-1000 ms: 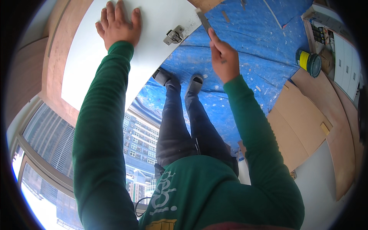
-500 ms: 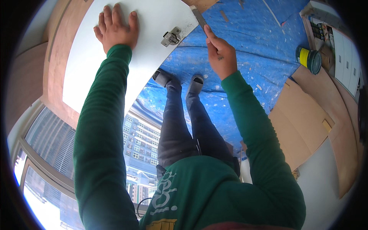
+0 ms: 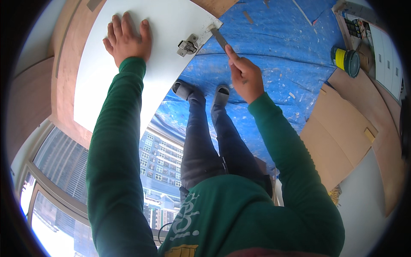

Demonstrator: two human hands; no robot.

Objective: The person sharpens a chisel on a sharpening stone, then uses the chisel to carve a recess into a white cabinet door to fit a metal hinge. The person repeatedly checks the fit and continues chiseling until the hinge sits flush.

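Note:
My left hand [image 3: 129, 44] lies flat with spread fingers on a white panel [image 3: 165, 19]. In my right hand [image 3: 247, 77] is a narrow grey flat file [image 3: 220, 39], gripped at its near end. Its far tip meets the panel's right edge, just below the far right corner. Specks of dust or chipped coating mark the panel by that corner. A metal cabinet hinge [image 3: 187, 45] is mounted near the same edge, between my two hands.
Blue sheeting [image 3: 274, 47] covers the floor around my sandalled feet. To the right are a dark bucket with a yellow label [image 3: 345, 61], flattened cardboard [image 3: 338, 132] and white drawers [image 3: 385, 60]. A window [image 3: 64, 158] is at the left, and wood [image 3: 64, 94] borders the panel.
The file has come nearer to me along the panel's edge, from the corner to just below it. My left hand stays pressed on the panel while the whole view shifts slightly.

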